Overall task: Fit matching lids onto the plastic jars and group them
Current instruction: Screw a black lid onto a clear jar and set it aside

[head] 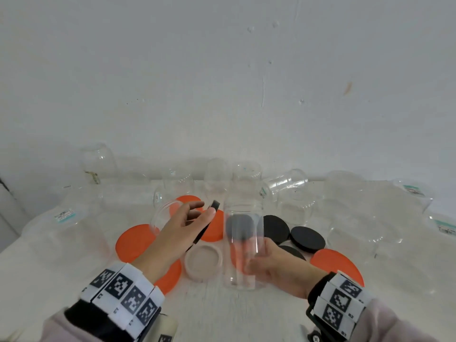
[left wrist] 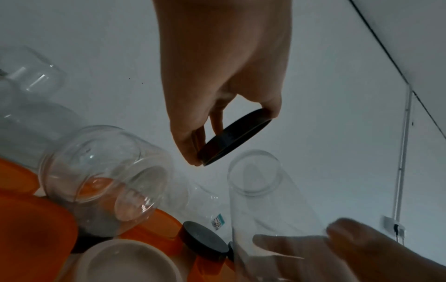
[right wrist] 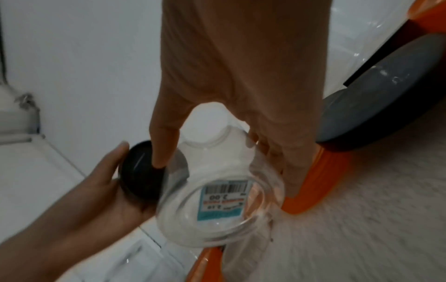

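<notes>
My right hand [head: 265, 261] grips a tall clear plastic jar [head: 243, 243] near its base, holding it upright just above the table; in the right wrist view the jar [right wrist: 217, 200] shows a teal price label on its bottom. My left hand [head: 187, 223] pinches a small black lid [head: 208, 222] by its rim, tilted, just left of the jar's open mouth. In the left wrist view the black lid [left wrist: 235, 136] hangs between thumb and fingers above the jar mouth [left wrist: 254, 172]. My left hand [right wrist: 103, 183] with the black lid [right wrist: 142, 171] also appears in the right wrist view.
Orange lids [head: 134, 241], other black lids [head: 307, 238] and a beige lid [head: 203, 262] lie on the white table [head: 222, 314]. Several empty clear jars [head: 291, 186] stand or lie along the wall and both sides. One jar [left wrist: 106, 177] lies on its side by my left hand.
</notes>
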Demonstrator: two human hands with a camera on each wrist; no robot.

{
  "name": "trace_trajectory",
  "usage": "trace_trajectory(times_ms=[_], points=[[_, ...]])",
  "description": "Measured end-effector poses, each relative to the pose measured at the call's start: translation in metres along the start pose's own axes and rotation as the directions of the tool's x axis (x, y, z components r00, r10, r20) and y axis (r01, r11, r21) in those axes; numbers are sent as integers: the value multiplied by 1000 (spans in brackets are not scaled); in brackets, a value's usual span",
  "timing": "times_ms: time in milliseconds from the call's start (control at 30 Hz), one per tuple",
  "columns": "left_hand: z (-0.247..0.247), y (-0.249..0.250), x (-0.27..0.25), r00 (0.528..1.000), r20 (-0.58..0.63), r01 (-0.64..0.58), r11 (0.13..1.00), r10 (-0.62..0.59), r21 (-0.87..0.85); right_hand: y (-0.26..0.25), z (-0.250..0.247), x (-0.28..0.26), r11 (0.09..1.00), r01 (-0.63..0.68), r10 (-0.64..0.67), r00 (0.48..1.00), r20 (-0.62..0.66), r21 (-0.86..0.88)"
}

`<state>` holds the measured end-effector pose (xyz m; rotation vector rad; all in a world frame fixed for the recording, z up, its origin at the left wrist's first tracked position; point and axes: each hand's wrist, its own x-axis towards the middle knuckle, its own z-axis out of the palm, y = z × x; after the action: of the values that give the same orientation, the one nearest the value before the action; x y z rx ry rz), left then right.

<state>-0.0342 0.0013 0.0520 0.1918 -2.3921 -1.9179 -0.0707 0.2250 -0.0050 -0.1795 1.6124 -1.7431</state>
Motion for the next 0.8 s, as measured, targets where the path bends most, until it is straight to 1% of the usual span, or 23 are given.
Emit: trace_trajectory(times_ms=[100,200,400,500,633,700,800], points=[[0,3,-1,1000,-2,-26,999,26,-21,4,3,-5,967,4,-15,999,-39,-253],[2,5,-3,999,-13,-43,998,42,-42,8,4,-6,936,41,-56,998,-32,-349],[10,8,-5,997,-3,-78,996,78,34,17,6,-1,880,88,-116,993,-31,-467],[14,9,-7,994,39,-107,992,105,59,22,8,3,839,105,-144,989,-31,-533],[18,10,-11,982,102,-173,978,162,119,26,8,6,792,82,-167,982,-86,-605],[20,8,-12,975,134,-200,966,180,161,22,7,5,803,105,-181,981,-71,-587],[23,6,-14,967,162,-235,939,199,252,14,9,2,838,186,-221,975,-7,-513]])
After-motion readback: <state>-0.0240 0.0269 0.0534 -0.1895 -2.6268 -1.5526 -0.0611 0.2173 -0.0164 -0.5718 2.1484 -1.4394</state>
